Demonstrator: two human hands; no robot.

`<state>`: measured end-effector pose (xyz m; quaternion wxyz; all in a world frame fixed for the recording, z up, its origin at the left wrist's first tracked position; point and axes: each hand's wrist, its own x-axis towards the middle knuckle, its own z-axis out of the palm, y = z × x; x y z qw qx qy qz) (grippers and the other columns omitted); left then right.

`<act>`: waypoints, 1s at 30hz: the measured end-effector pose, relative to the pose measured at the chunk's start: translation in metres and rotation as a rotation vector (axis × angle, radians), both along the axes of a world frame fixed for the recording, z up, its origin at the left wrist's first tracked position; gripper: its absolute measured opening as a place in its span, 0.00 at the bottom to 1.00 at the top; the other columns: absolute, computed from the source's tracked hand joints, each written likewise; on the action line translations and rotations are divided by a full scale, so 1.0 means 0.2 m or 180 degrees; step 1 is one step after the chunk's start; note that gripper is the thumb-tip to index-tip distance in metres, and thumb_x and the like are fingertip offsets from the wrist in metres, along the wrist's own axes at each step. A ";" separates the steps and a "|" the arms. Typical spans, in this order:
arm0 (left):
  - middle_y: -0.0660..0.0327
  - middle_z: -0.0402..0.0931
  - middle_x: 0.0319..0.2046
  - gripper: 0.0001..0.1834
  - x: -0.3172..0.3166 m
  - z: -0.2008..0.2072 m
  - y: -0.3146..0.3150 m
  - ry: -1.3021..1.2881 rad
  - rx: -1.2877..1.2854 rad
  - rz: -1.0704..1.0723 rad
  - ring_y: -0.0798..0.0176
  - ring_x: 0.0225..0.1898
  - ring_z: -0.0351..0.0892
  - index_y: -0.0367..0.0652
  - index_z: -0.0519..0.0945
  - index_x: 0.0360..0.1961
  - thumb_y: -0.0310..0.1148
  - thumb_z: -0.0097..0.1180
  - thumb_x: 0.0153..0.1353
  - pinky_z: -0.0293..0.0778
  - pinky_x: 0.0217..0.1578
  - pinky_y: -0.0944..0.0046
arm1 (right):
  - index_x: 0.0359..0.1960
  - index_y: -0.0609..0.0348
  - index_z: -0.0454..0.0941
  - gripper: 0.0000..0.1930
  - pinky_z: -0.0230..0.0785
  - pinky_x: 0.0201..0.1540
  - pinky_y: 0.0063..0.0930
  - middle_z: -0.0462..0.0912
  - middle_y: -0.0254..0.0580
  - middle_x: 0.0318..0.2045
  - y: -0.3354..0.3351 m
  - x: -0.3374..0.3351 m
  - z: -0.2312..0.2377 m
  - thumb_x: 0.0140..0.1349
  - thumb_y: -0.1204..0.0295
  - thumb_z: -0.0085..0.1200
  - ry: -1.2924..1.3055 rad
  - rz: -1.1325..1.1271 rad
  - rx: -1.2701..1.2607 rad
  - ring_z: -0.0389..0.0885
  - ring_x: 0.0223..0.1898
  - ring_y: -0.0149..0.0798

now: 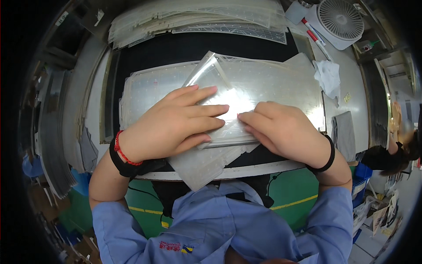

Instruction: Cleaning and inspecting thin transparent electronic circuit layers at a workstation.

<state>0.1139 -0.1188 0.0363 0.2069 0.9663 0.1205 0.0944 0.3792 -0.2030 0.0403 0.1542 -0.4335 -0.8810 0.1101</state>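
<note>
My left hand (173, 116) lies flat with its fingers spread on a clear plastic sheet (210, 70), pressing near its middle. This sheet lies slantwise across a stack of translucent plastic sheets (281, 81), and glare whitens its surface. Beside it, my right hand (288, 127) has its fingers curled and the thumb and forefinger tips together on the sheet. Whatever those fingertips may pinch is hidden or too small to make out. A corner of a slanted translucent sheet (198, 169) sticks out over the table's near edge, below my left hand.
A second pile of translucent sheets (198, 17) sits on the black mat at the back. On the right are a white fan (340, 20), a red marker (310, 33), a crumpled white cloth (328, 77) and a folded grey cloth (344, 134). Another person's arm (391, 149) shows at far right.
</note>
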 end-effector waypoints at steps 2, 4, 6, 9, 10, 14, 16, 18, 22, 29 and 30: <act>0.62 0.74 0.63 0.19 0.00 0.00 0.00 0.0014 0.0002 0.0006 0.45 0.70 0.62 0.48 0.81 0.53 0.37 0.63 0.60 0.58 0.66 0.40 | 0.45 0.55 0.80 0.12 0.73 0.31 0.36 0.76 0.40 0.28 0.01 -0.01 0.00 0.60 0.71 0.61 0.0004 -0.0027 0.0049 0.80 0.30 0.44; 0.62 0.74 0.63 0.20 0.00 0.00 0.00 0.0018 0.0001 0.0017 0.45 0.70 0.62 0.48 0.81 0.53 0.37 0.63 0.60 0.58 0.66 0.40 | 0.46 0.55 0.79 0.13 0.73 0.30 0.35 0.76 0.40 0.28 0.01 -0.02 -0.01 0.61 0.70 0.61 -0.0037 -0.0037 0.0063 0.80 0.29 0.44; 0.63 0.73 0.63 0.20 -0.01 -0.01 0.00 0.0011 -0.0006 0.0034 0.45 0.70 0.62 0.48 0.81 0.54 0.37 0.63 0.60 0.58 0.66 0.40 | 0.47 0.56 0.80 0.13 0.73 0.29 0.35 0.76 0.39 0.28 0.00 -0.03 -0.01 0.60 0.71 0.61 -0.0123 -0.0026 0.0043 0.79 0.29 0.43; 0.63 0.73 0.63 0.20 0.00 -0.01 0.00 -0.0023 -0.0011 0.0029 0.45 0.70 0.62 0.48 0.81 0.54 0.37 0.63 0.60 0.58 0.67 0.40 | 0.48 0.56 0.79 0.14 0.73 0.28 0.35 0.76 0.39 0.28 -0.02 -0.02 -0.01 0.60 0.71 0.61 -0.0155 0.0067 0.0094 0.79 0.28 0.42; 0.63 0.73 0.63 0.20 0.00 -0.01 0.00 -0.0009 -0.0006 0.0031 0.45 0.70 0.62 0.48 0.81 0.54 0.38 0.63 0.60 0.58 0.67 0.40 | 0.47 0.58 0.79 0.14 0.73 0.27 0.35 0.76 0.39 0.28 -0.01 -0.02 -0.01 0.60 0.71 0.60 -0.0191 0.0055 0.0110 0.79 0.29 0.42; 0.63 0.73 0.63 0.20 -0.01 -0.02 0.00 0.0015 -0.0017 0.0039 0.46 0.70 0.62 0.48 0.81 0.54 0.38 0.62 0.60 0.58 0.67 0.40 | 0.48 0.58 0.79 0.14 0.73 0.27 0.35 0.75 0.39 0.27 -0.01 -0.03 -0.02 0.60 0.72 0.60 -0.0225 0.0050 0.0153 0.79 0.28 0.41; 0.63 0.73 0.63 0.20 -0.01 -0.02 0.00 0.0004 -0.0030 0.0037 0.46 0.70 0.62 0.48 0.81 0.54 0.38 0.62 0.60 0.58 0.67 0.40 | 0.48 0.58 0.79 0.14 0.73 0.27 0.35 0.75 0.38 0.27 -0.01 -0.03 -0.02 0.60 0.72 0.60 -0.0228 0.0054 0.0153 0.79 0.28 0.41; 0.63 0.73 0.63 0.20 -0.01 -0.02 0.00 -0.0017 -0.0035 0.0026 0.46 0.70 0.62 0.48 0.81 0.54 0.38 0.62 0.60 0.58 0.67 0.40 | 0.45 0.60 0.78 0.12 0.74 0.27 0.34 0.74 0.38 0.27 -0.01 -0.03 -0.01 0.61 0.71 0.58 -0.0270 0.0041 0.0144 0.79 0.30 0.41; 0.63 0.73 0.63 0.20 0.00 -0.02 0.00 -0.0004 -0.0018 0.0044 0.46 0.70 0.61 0.48 0.82 0.54 0.38 0.62 0.60 0.58 0.67 0.40 | 0.45 0.59 0.78 0.12 0.74 0.27 0.34 0.75 0.38 0.28 -0.01 -0.04 -0.01 0.60 0.71 0.58 -0.0231 0.0018 0.0178 0.79 0.29 0.40; 0.63 0.73 0.63 0.20 -0.01 -0.02 0.00 -0.0007 -0.0037 0.0047 0.46 0.70 0.61 0.48 0.82 0.54 0.38 0.62 0.60 0.58 0.67 0.41 | 0.45 0.59 0.78 0.12 0.74 0.27 0.34 0.75 0.38 0.28 0.00 -0.03 -0.01 0.60 0.71 0.59 -0.0252 0.0056 0.0164 0.79 0.29 0.40; 0.63 0.73 0.63 0.20 -0.01 -0.02 0.00 0.0001 -0.0035 0.0056 0.46 0.70 0.61 0.48 0.82 0.54 0.38 0.62 0.60 0.58 0.67 0.41 | 0.45 0.59 0.78 0.12 0.74 0.28 0.33 0.75 0.37 0.27 0.00 -0.03 -0.02 0.59 0.71 0.59 -0.0260 0.0074 0.0175 0.79 0.29 0.40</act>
